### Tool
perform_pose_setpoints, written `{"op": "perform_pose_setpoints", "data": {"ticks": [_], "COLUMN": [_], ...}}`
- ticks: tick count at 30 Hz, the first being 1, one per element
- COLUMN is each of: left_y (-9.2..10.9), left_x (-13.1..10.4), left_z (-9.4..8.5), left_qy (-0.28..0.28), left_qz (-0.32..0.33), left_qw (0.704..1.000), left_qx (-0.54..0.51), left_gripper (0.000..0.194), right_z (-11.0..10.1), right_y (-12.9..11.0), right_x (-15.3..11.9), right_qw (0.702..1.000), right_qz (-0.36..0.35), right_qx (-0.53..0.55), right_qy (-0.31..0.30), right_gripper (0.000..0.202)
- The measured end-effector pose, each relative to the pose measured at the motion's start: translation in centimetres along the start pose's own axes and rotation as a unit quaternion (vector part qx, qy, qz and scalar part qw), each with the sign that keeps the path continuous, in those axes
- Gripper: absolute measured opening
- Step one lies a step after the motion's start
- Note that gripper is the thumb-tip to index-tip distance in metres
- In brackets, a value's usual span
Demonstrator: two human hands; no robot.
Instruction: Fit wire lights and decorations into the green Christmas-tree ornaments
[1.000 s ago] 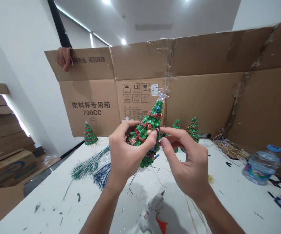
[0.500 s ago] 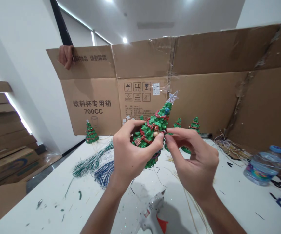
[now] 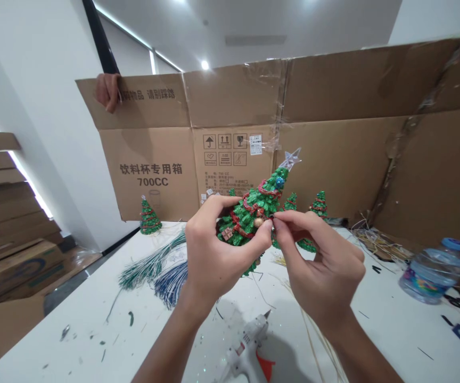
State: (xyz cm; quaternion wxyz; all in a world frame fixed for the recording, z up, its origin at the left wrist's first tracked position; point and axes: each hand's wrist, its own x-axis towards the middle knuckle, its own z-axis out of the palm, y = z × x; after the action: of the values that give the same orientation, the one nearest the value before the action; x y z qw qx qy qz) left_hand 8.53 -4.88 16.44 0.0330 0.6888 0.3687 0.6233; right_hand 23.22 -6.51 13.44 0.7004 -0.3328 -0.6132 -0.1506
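My left hand (image 3: 218,250) is wrapped round a small glittery green Christmas tree (image 3: 268,199), which tilts to the right above the table. The tree carries red garland, a gold ball, a blue ball, a small gift box and a clear star (image 3: 292,158) at its tip. My right hand (image 3: 318,260) pinches at the tree's right side with thumb and forefinger, close to my left thumb. Between those fingertips is a tiny dark piece, too small to name. Below my hands a grey glue gun (image 3: 248,346) with a red trigger lies on the white table.
Other small trees stand behind, one at the left (image 3: 149,217) and one at the right (image 3: 318,205). Green wires (image 3: 150,266) and blue wires (image 3: 170,284) lie left. A water bottle (image 3: 433,271) stands right. A cardboard wall (image 3: 334,154) closes the back; another person's hand (image 3: 107,91) rests on it.
The tree has shifted slightly to the right, its star leaning further over. My right hand has moved a little right with it, still pinching at the tree's side.
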Motion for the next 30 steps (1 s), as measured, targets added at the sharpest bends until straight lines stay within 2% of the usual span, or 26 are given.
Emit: {"op": "perform_pose_setpoints", "data": {"ticks": [18, 30], "left_y": [0.23, 0.05], "left_x": [0.03, -0.11], "left_z": [0.1, 0.45], "left_qy": [-0.006, -0.016], "left_qz": [-0.005, -0.061], "left_qw": [1.0, 0.997], "left_qx": [-0.007, -0.047], "left_gripper": [0.027, 0.028], "right_z": [0.0, 0.14], "right_y": [0.03, 0.05], "right_x": [0.0, 0.2], "right_qw": [1.0, 0.998], "right_qz": [-0.005, -0.02], "right_qx": [0.011, 0.066], "right_qy": [-0.009, -0.01], "right_gripper": [0.019, 0.023]}}
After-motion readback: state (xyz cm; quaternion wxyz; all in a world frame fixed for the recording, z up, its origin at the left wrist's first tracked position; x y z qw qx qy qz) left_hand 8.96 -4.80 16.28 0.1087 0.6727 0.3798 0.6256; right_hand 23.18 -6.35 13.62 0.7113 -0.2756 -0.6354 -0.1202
